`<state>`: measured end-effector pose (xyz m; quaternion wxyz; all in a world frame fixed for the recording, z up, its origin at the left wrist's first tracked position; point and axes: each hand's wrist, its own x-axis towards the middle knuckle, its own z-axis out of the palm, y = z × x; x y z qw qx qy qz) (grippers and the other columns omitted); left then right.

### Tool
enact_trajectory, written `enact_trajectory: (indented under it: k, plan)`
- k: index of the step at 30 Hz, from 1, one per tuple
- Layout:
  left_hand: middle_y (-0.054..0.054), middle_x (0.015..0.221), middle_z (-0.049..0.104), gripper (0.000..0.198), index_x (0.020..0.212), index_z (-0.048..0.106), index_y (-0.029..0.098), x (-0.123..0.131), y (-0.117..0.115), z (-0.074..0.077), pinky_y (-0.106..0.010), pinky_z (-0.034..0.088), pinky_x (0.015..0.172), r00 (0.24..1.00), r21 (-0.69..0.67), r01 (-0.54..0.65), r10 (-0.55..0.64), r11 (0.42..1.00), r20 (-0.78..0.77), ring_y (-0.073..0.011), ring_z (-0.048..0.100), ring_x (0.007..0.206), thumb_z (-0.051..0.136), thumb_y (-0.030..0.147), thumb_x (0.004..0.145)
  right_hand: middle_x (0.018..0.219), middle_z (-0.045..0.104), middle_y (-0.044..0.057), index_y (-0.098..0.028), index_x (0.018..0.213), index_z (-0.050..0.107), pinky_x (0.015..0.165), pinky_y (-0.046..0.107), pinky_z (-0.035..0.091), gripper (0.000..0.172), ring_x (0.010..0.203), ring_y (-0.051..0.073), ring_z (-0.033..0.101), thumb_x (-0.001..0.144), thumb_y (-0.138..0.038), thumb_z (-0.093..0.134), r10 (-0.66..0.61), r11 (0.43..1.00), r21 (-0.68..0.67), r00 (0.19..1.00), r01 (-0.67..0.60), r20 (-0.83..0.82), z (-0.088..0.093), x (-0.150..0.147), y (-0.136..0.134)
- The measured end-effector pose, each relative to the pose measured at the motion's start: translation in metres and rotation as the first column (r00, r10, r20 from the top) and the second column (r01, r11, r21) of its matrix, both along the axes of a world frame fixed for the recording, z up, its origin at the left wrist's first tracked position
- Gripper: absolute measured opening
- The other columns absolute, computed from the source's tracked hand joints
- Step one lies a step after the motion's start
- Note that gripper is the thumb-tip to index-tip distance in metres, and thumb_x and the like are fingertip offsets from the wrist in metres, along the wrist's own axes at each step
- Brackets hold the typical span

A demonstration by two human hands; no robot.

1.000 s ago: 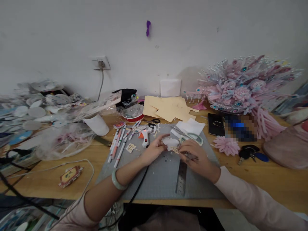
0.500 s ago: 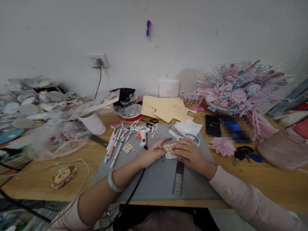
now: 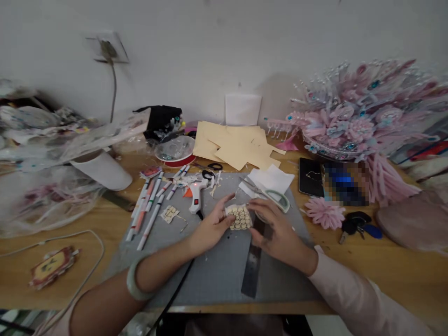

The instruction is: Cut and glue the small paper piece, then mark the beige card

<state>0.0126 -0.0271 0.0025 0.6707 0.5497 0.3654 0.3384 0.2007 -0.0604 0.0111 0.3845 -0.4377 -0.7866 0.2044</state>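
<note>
As left fingers (image 3: 226, 223) hold piece (image 3: 241, 217), plaque (image 3: 54, 267) illegible

1. A plain grey-white wall (image 3: 210, 56) rose behind a wooden table (image 3: 406, 270).
2. A socket (image 3: 107, 48) sat on its left, a plugged-in cable (image 3: 114, 88) hanging down.
3. The light was dim.

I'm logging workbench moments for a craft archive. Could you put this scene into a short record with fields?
Left hand: the left hand grips the patterned piece, thumb over its edge
Right hand: the right hand is beside the piece's right edge, thumb and fingers apart; contact unclear
Piece: pale, with rows of dark-outlined rounded shapes
On the mat: glue gun, markers, metal ruler, scissors
Right of the mat: pink flower, keys
Behind the mat: tan sheets
</note>
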Motion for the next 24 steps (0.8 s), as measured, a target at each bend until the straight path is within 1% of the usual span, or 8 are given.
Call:
enact_trajectory:
  k: [2, 4, 6, 8, 13, 16, 18, 24]
  plan:
    - [-0.008, 0.102, 0.062, 0.061, 0.134, 0.028, 0.019, 0.0, -0.001, -0.003, -0.028, 0.044, 0.075, 0.999, -0.01, 0.015, -0.015, 1.0, -0.04, -0.0198, 0.058, 0.087, 0.053, 0.033, 0.08, 0.11, 0.052, 0.011, -0.02, 0.116, 0.045, 0.074, 0.033, 0.049, 0.046, 0.089, 0.019, 0.055, 0.073, -0.029, 0.06, -0.113, 0.949, -0.311, 0.972, 0.045, -0.205, -0.004, -0.002, 0.002]
    - [-0.01, 0.109, 0.06, 0.059, 0.135, 0.027, 0.02, 0.0, -0.003, -0.006, -0.03, 0.044, 0.081, 0.993, 0.0, 0.073, -0.073, 0.997, -0.095, -0.0204, 0.058, 0.092, 0.05, 0.031, 0.082, 0.092, 0.055, 0.007, -0.019, 0.113, 0.047, 0.06, 0.027, 0.049, 0.047, 0.071, 0.014, 0.055, 0.072, -0.037, 0.062, -0.168, 0.79, -0.61, 0.94, -0.052, -0.298, -0.005, -0.003, 0.004]
    - [-0.01, 0.113, 0.058, 0.056, 0.136, 0.026, 0.02, -0.001, -0.004, -0.006, -0.033, 0.042, 0.087, 0.977, 0.027, 0.147, -0.14, 0.989, -0.163, -0.0209, 0.057, 0.097, 0.046, 0.027, 0.084, 0.08, 0.054, 0.003, -0.018, 0.108, 0.05, 0.054, 0.025, 0.048, 0.046, 0.062, 0.012, 0.052, 0.07, -0.041, 0.062, -0.18, 0.614, -0.773, 0.926, -0.157, -0.331, -0.004, -0.004, 0.004]
    - [-0.009, 0.124, 0.052, 0.054, 0.136, 0.026, 0.022, -0.003, -0.004, -0.005, -0.034, 0.038, 0.094, 0.958, 0.062, 0.205, -0.187, 0.977, -0.216, -0.0211, 0.052, 0.107, 0.044, 0.024, 0.085, 0.079, 0.053, 0.002, -0.018, 0.107, 0.051, 0.051, 0.024, 0.047, 0.046, 0.062, 0.012, 0.051, 0.069, -0.041, 0.063, -0.211, 0.521, -0.828, 0.909, -0.207, -0.36, -0.001, -0.004, 0.004]
    - [-0.006, 0.136, 0.039, 0.051, 0.133, 0.031, 0.026, -0.002, 0.004, 0.001, -0.033, 0.032, 0.099, 0.95, 0.061, 0.229, -0.209, 0.972, -0.231, -0.0215, 0.038, 0.123, 0.045, 0.021, 0.084, 0.077, 0.054, 0.0, -0.023, 0.102, 0.053, 0.057, 0.023, 0.047, 0.043, 0.066, 0.012, 0.053, 0.063, -0.032, 0.069, -0.387, 0.589, -0.801, 0.833, -0.106, -0.395, 0.002, -0.004, 0.003]
    - [-0.009, 0.109, 0.058, 0.05, 0.132, 0.033, 0.023, 0.001, 0.007, 0.001, -0.027, 0.045, 0.07, 0.962, -0.062, 0.189, -0.198, 0.98, -0.19, -0.0192, 0.057, 0.088, 0.045, 0.024, 0.084, 0.074, 0.056, 0.001, -0.023, 0.096, 0.057, 0.056, 0.024, 0.046, 0.034, 0.063, 0.013, 0.053, 0.065, -0.033, 0.066, -0.422, 0.6, -0.799, 0.833, -0.038, -0.357, 0.0, -0.002, 0.007]
    - [-0.004, 0.08, 0.06, 0.048, 0.129, 0.036, 0.021, 0.003, 0.008, 0.001, -0.022, 0.038, 0.051, 0.97, -0.154, 0.154, -0.179, 0.976, -0.162, -0.0145, 0.052, 0.061, 0.046, 0.026, 0.083, 0.068, 0.055, 0.0, -0.022, 0.092, 0.059, 0.054, 0.024, 0.046, 0.029, 0.06, 0.013, 0.052, 0.066, -0.034, 0.063, -0.41, 0.577, -0.817, 0.858, -0.019, -0.309, -0.002, -0.001, 0.011]
    - [0.0, 0.074, 0.055, 0.041, 0.116, 0.044, 0.02, 0.006, 0.011, 0.006, -0.02, 0.035, 0.054, 0.993, -0.278, 0.114, -0.117, 0.954, 0.005, -0.0113, 0.046, 0.061, 0.054, 0.028, 0.077, 0.058, 0.051, -0.002, -0.019, 0.08, 0.058, 0.041, 0.021, 0.036, 0.027, 0.046, 0.009, 0.044, 0.065, -0.04, 0.063, -0.412, 0.548, -0.835, 0.884, 0.048, -0.219, -0.002, -0.002, 0.016]
